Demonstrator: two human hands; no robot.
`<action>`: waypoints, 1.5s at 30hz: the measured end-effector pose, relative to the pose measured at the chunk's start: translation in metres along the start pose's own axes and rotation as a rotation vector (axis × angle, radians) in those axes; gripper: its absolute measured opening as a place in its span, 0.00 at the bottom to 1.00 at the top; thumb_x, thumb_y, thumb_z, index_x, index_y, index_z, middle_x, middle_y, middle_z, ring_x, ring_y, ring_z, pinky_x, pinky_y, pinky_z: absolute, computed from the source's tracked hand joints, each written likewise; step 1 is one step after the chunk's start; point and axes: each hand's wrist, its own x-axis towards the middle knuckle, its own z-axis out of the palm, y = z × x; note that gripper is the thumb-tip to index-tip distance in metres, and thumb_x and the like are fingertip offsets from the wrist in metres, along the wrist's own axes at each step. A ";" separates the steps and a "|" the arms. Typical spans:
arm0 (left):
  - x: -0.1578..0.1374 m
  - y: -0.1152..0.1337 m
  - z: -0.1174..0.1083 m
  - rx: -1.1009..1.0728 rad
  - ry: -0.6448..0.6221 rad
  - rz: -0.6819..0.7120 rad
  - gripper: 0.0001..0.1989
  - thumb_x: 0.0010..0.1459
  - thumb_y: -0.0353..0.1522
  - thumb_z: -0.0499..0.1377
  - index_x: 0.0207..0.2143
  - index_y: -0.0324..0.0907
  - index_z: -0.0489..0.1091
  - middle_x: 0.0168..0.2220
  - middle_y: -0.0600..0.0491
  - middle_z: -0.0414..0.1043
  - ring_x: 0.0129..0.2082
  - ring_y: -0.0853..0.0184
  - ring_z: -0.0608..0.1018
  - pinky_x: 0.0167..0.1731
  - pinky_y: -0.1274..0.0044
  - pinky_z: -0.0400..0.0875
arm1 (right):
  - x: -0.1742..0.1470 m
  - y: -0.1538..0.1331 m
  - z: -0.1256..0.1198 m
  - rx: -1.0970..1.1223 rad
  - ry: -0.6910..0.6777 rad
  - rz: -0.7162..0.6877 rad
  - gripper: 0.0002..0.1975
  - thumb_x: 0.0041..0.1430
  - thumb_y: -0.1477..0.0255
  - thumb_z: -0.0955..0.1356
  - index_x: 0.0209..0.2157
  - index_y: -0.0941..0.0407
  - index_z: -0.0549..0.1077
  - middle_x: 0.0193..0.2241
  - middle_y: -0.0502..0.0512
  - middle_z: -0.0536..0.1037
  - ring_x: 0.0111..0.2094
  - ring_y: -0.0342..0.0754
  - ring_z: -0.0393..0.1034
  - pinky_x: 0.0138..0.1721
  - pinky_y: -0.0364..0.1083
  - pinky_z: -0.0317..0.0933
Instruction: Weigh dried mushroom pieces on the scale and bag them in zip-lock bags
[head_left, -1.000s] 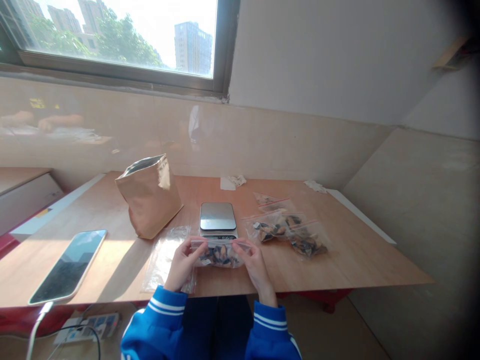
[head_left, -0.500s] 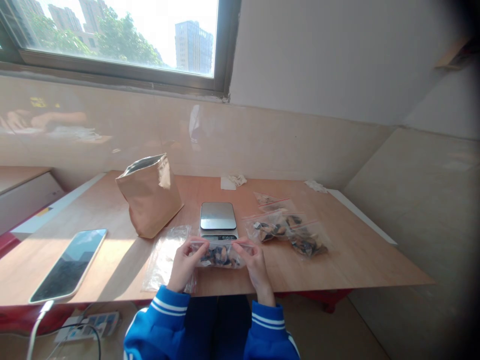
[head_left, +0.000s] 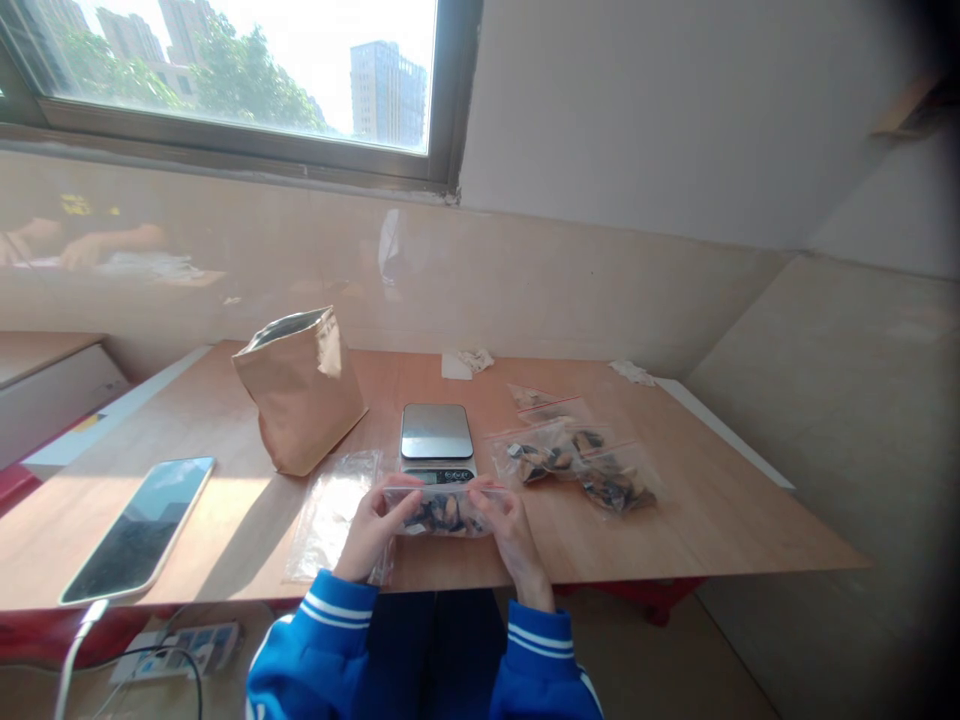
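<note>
Between my two hands is a clear zip bag (head_left: pixel 448 513) with dark and tan dried pieces inside, held near the table's front edge. My left hand (head_left: pixel 373 522) pinches its upper left corner, thumb along the top strip. At the upper right corner, my right hand (head_left: pixel 511 525) grips it the same way. Just beyond the bag stands a small kitchen scale (head_left: pixel 437 432) with a bare metal plate; the held bag sits close in front of its display. A stack of flat clear bags (head_left: pixel 330 520) lies beside and partly under my left hand.
Several filled zip bags (head_left: pixel 616 482) lie on the right of the table. An open brown paper pouch (head_left: pixel 301 400) stands at the left back. A phone (head_left: pixel 142 530) with a white cable (head_left: pixel 79 635) is at the left front. Crumpled white scraps (head_left: pixel 475 360) lie near the wall.
Both hands keep hold of the zip bag in nearly the same place. My right hand and sleeve have shifted very slightly to the right.
</note>
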 end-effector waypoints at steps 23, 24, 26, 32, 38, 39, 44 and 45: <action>0.002 -0.007 0.000 0.028 -0.010 0.010 0.11 0.51 0.39 0.64 0.32 0.40 0.74 0.31 0.51 0.74 0.35 0.64 0.76 0.36 0.74 0.70 | 0.003 -0.003 0.004 -0.094 -0.067 -0.047 0.08 0.53 0.65 0.71 0.27 0.55 0.76 0.29 0.49 0.72 0.34 0.46 0.68 0.38 0.42 0.62; 0.002 -0.007 0.001 0.034 -0.010 0.015 0.11 0.51 0.39 0.64 0.32 0.40 0.74 0.31 0.51 0.74 0.35 0.64 0.76 0.37 0.75 0.70 | 0.004 -0.002 0.004 -0.099 -0.056 -0.056 0.08 0.52 0.65 0.71 0.27 0.55 0.76 0.29 0.49 0.72 0.34 0.45 0.68 0.38 0.42 0.62; 0.002 -0.006 0.001 0.044 -0.012 0.020 0.11 0.51 0.39 0.64 0.32 0.40 0.74 0.32 0.52 0.74 0.36 0.63 0.76 0.37 0.75 0.69 | 0.004 -0.001 0.004 -0.111 -0.040 -0.078 0.08 0.53 0.66 0.71 0.26 0.55 0.75 0.28 0.49 0.71 0.34 0.45 0.68 0.38 0.42 0.62; 0.001 -0.003 0.006 0.045 0.024 0.007 0.11 0.50 0.38 0.64 0.31 0.39 0.75 0.31 0.52 0.74 0.36 0.64 0.75 0.38 0.75 0.69 | 0.004 0.001 0.005 -0.121 -0.016 -0.116 0.07 0.53 0.67 0.70 0.26 0.55 0.75 0.28 0.49 0.71 0.34 0.46 0.68 0.37 0.43 0.61; 0.001 -0.003 0.004 -0.004 -0.020 -0.038 0.11 0.50 0.38 0.65 0.32 0.40 0.75 0.32 0.52 0.75 0.36 0.64 0.76 0.38 0.75 0.69 | 0.005 0.001 0.005 -0.097 -0.049 -0.060 0.08 0.54 0.64 0.70 0.28 0.55 0.75 0.27 0.48 0.72 0.32 0.45 0.68 0.36 0.42 0.62; 0.001 -0.003 0.003 -0.014 -0.048 -0.043 0.12 0.50 0.38 0.65 0.33 0.40 0.75 0.33 0.51 0.75 0.37 0.63 0.76 0.38 0.75 0.70 | 0.004 0.000 0.005 -0.094 -0.070 -0.051 0.08 0.54 0.64 0.70 0.29 0.55 0.75 0.28 0.48 0.72 0.33 0.45 0.68 0.36 0.42 0.62; 0.000 -0.005 0.008 -0.052 -0.045 -0.011 0.11 0.50 0.37 0.65 0.32 0.38 0.76 0.33 0.49 0.75 0.37 0.63 0.76 0.39 0.75 0.70 | 0.002 -0.002 0.005 -0.091 -0.154 -0.007 0.11 0.55 0.62 0.69 0.34 0.54 0.76 0.33 0.50 0.76 0.37 0.48 0.70 0.40 0.44 0.64; 0.000 -0.006 0.009 -0.064 -0.027 -0.011 0.11 0.51 0.37 0.65 0.32 0.38 0.75 0.31 0.50 0.75 0.36 0.63 0.76 0.37 0.75 0.70 | 0.002 -0.003 0.005 -0.090 -0.166 -0.001 0.11 0.56 0.62 0.69 0.36 0.54 0.76 0.34 0.51 0.76 0.38 0.48 0.71 0.41 0.44 0.64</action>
